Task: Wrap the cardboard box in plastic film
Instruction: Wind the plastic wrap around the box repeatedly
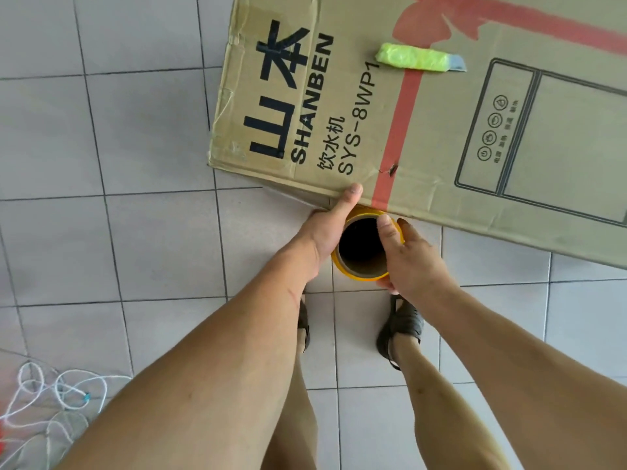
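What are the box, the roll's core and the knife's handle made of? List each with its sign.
Cardboard box: matte brown corrugated board, creased and dented at its edges.
Roll: brown paperboard core, glossy yellowish film wound outside.
Utility knife: neon-green handle, apparently wrapped in crinkled film; grey metal blade.

I see both forearms stretched forward and down; my left grip (327,228) has its thumb raised and pointing ahead, my right grip (412,256) is curled closed, thumb hooked inward over a rim

Person, seen from above: bare limbs, dark sandals.
Both forearms (237,351) were unsleeved, legs uncovered; left hand (325,228) and right hand (410,256) wore nothing; strapped sandals (403,323) covered the feet.
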Available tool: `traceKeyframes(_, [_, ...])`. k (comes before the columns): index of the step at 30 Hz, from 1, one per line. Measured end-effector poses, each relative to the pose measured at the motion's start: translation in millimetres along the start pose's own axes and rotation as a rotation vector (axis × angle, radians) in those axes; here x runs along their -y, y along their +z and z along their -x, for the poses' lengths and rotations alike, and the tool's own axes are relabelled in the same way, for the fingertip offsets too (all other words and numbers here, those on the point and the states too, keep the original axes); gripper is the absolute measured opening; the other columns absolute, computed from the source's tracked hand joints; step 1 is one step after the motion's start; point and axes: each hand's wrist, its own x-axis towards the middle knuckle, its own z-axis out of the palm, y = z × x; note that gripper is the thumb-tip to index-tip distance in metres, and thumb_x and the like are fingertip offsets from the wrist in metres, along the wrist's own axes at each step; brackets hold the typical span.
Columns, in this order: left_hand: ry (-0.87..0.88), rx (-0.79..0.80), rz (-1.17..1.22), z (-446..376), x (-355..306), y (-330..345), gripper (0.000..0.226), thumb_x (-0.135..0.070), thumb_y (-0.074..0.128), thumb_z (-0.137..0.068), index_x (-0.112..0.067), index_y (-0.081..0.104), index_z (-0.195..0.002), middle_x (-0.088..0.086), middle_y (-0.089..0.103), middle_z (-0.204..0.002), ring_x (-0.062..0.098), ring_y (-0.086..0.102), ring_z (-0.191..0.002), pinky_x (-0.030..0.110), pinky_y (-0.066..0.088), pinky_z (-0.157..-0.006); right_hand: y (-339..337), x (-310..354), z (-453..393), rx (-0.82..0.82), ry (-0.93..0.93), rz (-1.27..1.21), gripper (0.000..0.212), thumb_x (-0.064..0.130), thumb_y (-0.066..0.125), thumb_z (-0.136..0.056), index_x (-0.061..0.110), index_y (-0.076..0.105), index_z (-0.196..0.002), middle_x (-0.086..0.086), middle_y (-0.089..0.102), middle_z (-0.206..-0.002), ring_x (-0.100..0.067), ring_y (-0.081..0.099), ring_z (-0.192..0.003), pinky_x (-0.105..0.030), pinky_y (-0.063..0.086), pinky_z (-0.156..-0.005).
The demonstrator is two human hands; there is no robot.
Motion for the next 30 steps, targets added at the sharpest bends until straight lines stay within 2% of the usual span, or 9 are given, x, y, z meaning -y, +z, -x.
traceKeyframes(2, [-0.006,0.017,0.045,-2,2,7,0.102,-0.099,0.061,-0.069,-0.028,0.071,-0.142,0.000,0.079,-0.132,0.021,0.068,-0.131,0.048,0.043,-0.126,-8,-3,0,0.051,0.004,-0.137,0.063,0.073,0.027,-0.092,0.030,0.052,-0.130,-0.007,0.067,-0.110,-0.032,0.071,-0.074,-0.036,0.058,-0.061])
traceKeyframes(5, [-0.045,0.054,0.121,-9,12,16,0.130,-0.112,0.063,-0.042,-0.028,0.072,-0.141,0.003,0.081,-0.129,0.028,0.069,-0.133,0.053,0.048,-0.121,-20,-7,-7,-0.003,-0.114,0.114,0.064,0.071,0.019,-0.094,0.027,0.054,-0.125,-0.009,0.065,-0.111,-0.036,0.064,-0.098,-0.044,0.053,-0.083])
traceKeyframes(8, [-0.037,0.011,0.047,-2,4,23,0.106,-0.102,0.050,-0.072,-0.025,0.073,-0.140,0.004,0.080,-0.131,0.024,0.069,-0.133,0.047,0.048,-0.121,-23,-9,-9,-0.027,-0.122,0.279,0.078,0.072,0.009,-0.091,0.019,0.047,-0.135,-0.011,0.060,-0.120,-0.037,0.058,-0.114,-0.038,0.043,-0.085])
traceKeyframes(11, [0.030,-0.105,-0.025,-5,-1,28,0.080,-0.084,0.050,-0.096,-0.022,0.072,-0.140,0.005,0.079,-0.133,0.025,0.068,-0.134,0.045,0.047,-0.122,-25,-11,-7,0.092,-0.009,0.034,0.082,0.078,0.014,-0.088,0.013,0.050,-0.120,-0.017,0.070,-0.100,-0.033,0.070,-0.087,-0.045,0.053,-0.089])
traceKeyframes(13, [0.004,-0.102,0.038,-4,0,32,0.081,-0.086,0.046,-0.096,-0.020,0.076,-0.134,0.007,0.083,-0.124,0.028,0.074,-0.126,0.047,0.052,-0.117,-29,-13,-3,0.106,-0.078,0.018,0.077,0.073,0.017,-0.093,0.009,0.055,-0.113,-0.021,0.070,-0.092,-0.035,0.070,-0.082,-0.048,0.054,-0.086])
traceKeyframes(17, [-0.043,-0.067,0.131,-7,10,39,0.103,-0.102,0.044,-0.077,-0.024,0.075,-0.137,0.007,0.083,-0.124,0.029,0.072,-0.128,0.052,0.050,-0.120,-40,-17,-2,0.030,-0.120,0.164,0.057,0.049,0.016,-0.106,0.015,0.050,-0.136,-0.021,0.058,-0.123,-0.037,0.056,-0.113,-0.040,0.046,-0.090])
traceKeyframes(21, [-0.065,-0.040,0.052,-6,6,53,0.098,-0.101,0.043,-0.083,-0.024,0.074,-0.135,0.004,0.081,-0.128,0.025,0.070,-0.131,0.053,0.047,-0.124,-43,-22,-12,0.013,-0.019,0.216,0.083,0.078,0.018,-0.089,0.010,0.052,-0.123,-0.015,0.065,-0.111,-0.036,0.063,-0.104,-0.036,0.046,-0.086])
traceKeyframes(24, [-0.048,-0.085,0.056,-5,3,57,0.084,-0.088,0.044,-0.095,-0.018,0.075,-0.131,0.009,0.081,-0.127,0.026,0.072,-0.127,0.051,0.047,-0.124,-44,-25,-13,0.126,-0.060,0.233,0.068,0.072,0.023,-0.094,0.020,0.051,-0.127,-0.018,0.068,-0.096,-0.031,0.071,-0.077,-0.043,0.055,-0.084])
traceKeyframes(30, [-0.102,-0.013,0.155,-5,11,69,0.106,-0.103,0.043,-0.077,-0.021,0.073,-0.136,0.007,0.082,-0.125,0.028,0.073,-0.128,0.053,0.052,-0.119,-56,-34,-15,-0.054,-0.112,0.428,0.080,0.078,0.014,-0.089,0.013,0.052,-0.115,-0.015,0.065,-0.110,-0.034,0.060,-0.105,-0.037,0.042,-0.077])
